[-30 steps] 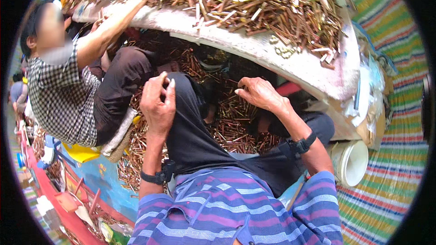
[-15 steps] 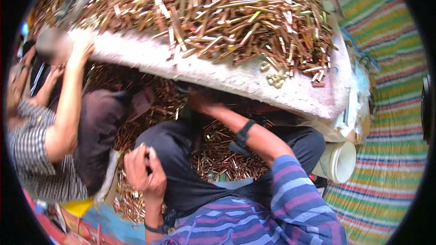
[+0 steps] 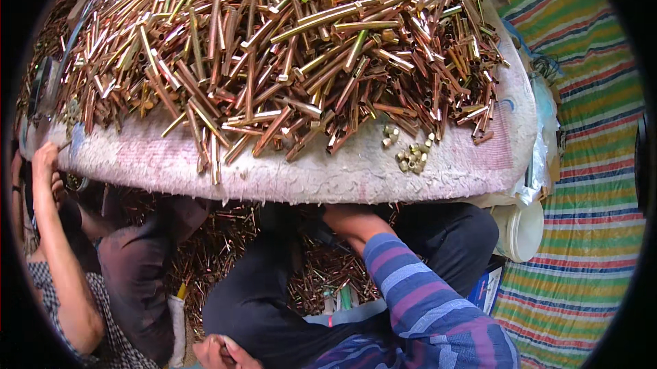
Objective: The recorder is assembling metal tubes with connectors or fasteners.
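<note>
My left hand (image 3: 224, 351) shows only in part at the lower edge, beside my left knee. Its fingers are curled together; whether anything is in them I cannot make out. My right hand (image 3: 337, 218) reaches under the near edge of the cloth-covered table (image 3: 287, 183), which hides its fingers. Above it on the tabletop lies a big heap of copper-coloured metal tubes and hex-headed bolts (image 3: 321, 61). A small cluster of brass-coloured nuts (image 3: 413, 157) sits apart near the front edge, right of the middle.
More metal pieces (image 3: 217, 246) cover the floor around my legs. At the left, a co-worker's hand (image 3: 46, 158) is at the table edge. A white bucket (image 3: 523, 233) stands by my right knee, beside a striped sheet (image 3: 575, 232).
The view has shifted, so the table appears lower and squarer. My left hand has dropped to the lower edge. My right hand remains under the table edge, now more hidden.
</note>
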Motion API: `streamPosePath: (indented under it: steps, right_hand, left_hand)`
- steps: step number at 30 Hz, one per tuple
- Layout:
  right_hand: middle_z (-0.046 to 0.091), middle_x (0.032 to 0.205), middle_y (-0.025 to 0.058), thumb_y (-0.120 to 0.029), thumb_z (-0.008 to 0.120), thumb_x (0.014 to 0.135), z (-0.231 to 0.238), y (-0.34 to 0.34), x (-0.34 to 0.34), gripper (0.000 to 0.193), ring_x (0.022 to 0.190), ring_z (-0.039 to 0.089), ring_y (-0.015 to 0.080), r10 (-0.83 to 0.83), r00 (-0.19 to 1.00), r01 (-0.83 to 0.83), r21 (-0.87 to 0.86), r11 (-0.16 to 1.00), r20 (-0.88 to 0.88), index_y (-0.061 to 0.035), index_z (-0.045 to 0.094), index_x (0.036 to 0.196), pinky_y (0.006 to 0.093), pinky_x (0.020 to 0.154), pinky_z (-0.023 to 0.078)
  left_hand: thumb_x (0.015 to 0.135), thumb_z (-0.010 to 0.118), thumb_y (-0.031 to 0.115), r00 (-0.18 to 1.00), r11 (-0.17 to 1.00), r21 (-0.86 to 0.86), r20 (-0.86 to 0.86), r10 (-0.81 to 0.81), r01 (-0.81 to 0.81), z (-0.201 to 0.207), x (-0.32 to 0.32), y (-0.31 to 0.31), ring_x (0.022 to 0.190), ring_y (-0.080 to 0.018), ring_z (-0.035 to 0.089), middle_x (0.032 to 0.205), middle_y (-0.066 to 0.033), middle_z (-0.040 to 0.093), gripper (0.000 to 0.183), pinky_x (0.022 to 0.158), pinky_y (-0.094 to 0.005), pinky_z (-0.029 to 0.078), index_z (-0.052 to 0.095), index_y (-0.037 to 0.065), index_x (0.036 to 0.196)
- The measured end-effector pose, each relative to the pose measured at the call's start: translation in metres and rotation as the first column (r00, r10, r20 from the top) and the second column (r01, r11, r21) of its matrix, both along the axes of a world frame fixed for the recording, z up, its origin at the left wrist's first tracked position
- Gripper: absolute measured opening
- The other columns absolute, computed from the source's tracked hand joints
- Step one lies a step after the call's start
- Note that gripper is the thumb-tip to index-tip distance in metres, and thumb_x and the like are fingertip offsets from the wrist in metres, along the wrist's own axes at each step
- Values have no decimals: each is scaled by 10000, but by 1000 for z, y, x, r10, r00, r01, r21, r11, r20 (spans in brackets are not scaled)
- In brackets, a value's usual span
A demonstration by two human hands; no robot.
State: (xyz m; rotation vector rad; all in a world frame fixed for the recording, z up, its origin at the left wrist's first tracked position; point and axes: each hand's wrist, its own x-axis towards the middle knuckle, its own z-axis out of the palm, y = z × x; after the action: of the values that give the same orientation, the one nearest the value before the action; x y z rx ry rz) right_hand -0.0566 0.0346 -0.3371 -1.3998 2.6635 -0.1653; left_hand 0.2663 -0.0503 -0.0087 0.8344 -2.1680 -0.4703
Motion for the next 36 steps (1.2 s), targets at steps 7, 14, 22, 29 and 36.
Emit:
streamPosePath:
  steps: [7, 14, 22, 29, 36]
  right_hand:
    - [694, 985, 116, -308, 554, 990, -10, 44, -4, 333, 805, 640, 223, -76, 996, 72, 77, 994, 47, -45, 652, 1170, 413, 641, 499]
    - [692, 977, 107, -314, 554, 993, -15, 62, -2, 330, 797, 636, 215, -101, 993, 93, 108, 990, 65, -48, 653, 1162, 403, 632, 495]
    - [689, 969, 96, -321, 554, 996, -21, 65, 1, 327, 788, 632, 205, -121, 990, 110, 129, 985, 76, -52, 654, 1153, 392, 621, 490]
    - [686, 961, 88, -328, 554, 998, -17, 65, -3, 325, 780, 629, 197, -125, 988, 114, 120, 986, 91, -56, 654, 1144, 383, 612, 485]
    - [684, 954, 79, -334, 554, 1000, -17, 65, 1, 323, 772, 625, 188, -145, 985, 134, 125, 983, 90, -59, 655, 1136, 373, 603, 481]
  left_hand:
    - [763, 741, -52, 920, 934, -355, -380, -97, -48, -35, -12, -23, 679, -312, 611, 766, -255, 650, 162, 564, -359, 478, 679, -135, 888]
    - [862, 686, -40, 997, 998, 23, 39, 63, -64, 3, 3, -4, 847, -336, 625, 1027, -256, 659, 203, 722, -408, 523, 653, -73, 1058]
    - [860, 688, -39, 999, 999, 15, 18, 45, -45, -4, 0, -7, 851, -337, 625, 1020, -255, 660, 206, 739, -411, 522, 650, -75, 1060]
    - [859, 689, -38, 999, 999, 26, 25, 42, -43, -3, -2, -8, 855, -338, 626, 1014, -255, 660, 210, 754, -413, 521, 648, -76, 1061]
    - [858, 690, -37, 999, 1000, 15, 34, 15, -15, 2, 1, -5, 858, -338, 626, 1009, -254, 661, 213, 766, -414, 520, 646, -78, 1063]
